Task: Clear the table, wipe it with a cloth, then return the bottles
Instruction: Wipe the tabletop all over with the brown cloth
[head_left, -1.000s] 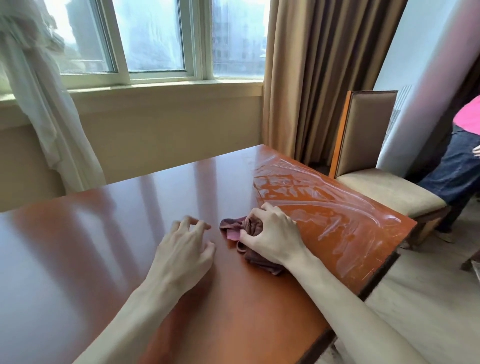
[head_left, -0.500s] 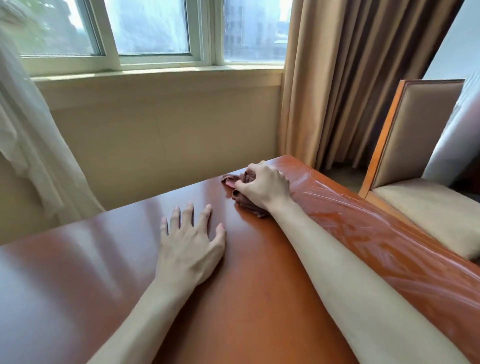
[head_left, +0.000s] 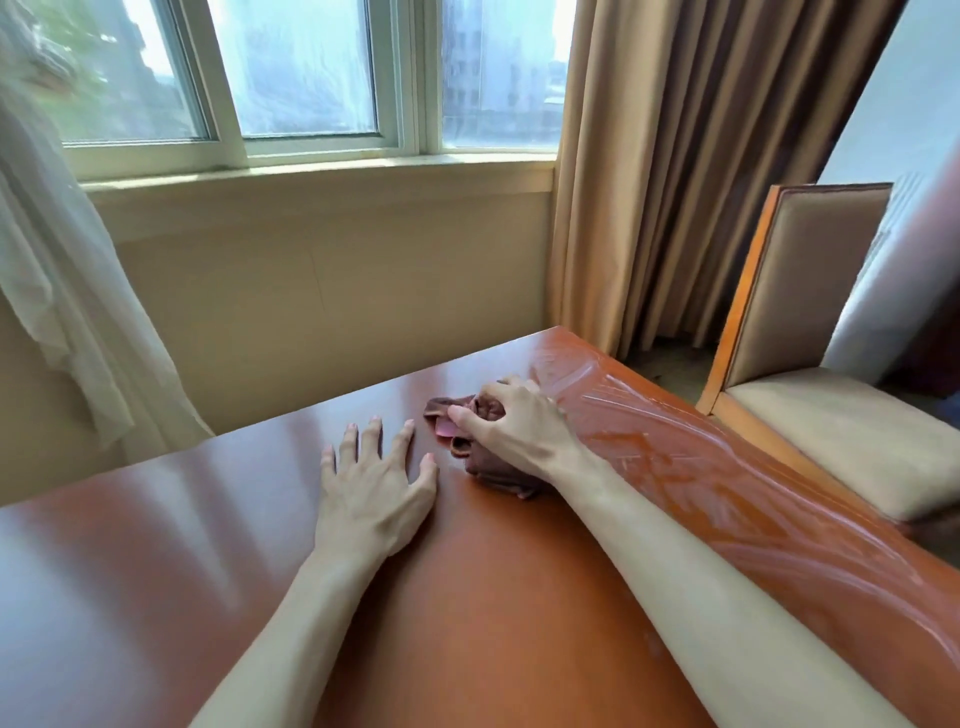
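Brown cloth (head_left: 485, 467) bunched under gripping right hand (head_left: 511, 428), left hand (head_left: 374, 483) flat just beside, fingers spread on table (head_left: 156, 545)

the right hand (head_left: 519, 434) covers most of the cloth (head_left: 488, 470). the table (head_left: 156, 545) runs off the left, bottom and right edges. the chair (head_left: 810, 332) is cut at the right.

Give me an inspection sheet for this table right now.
Surface: wooden table, glossy; wet streaks along its right strip.
Job's things: dark cloth bunched on the table near the far edge; bottles, nothing seen.
Clutter: nothing seen.
Hands: right hand grips the cloth; left hand rests flat on the table, fingers spread.
Cables: nothing seen.
Surroundings: window, tan curtain, white sheer curtain, padded chair at right.
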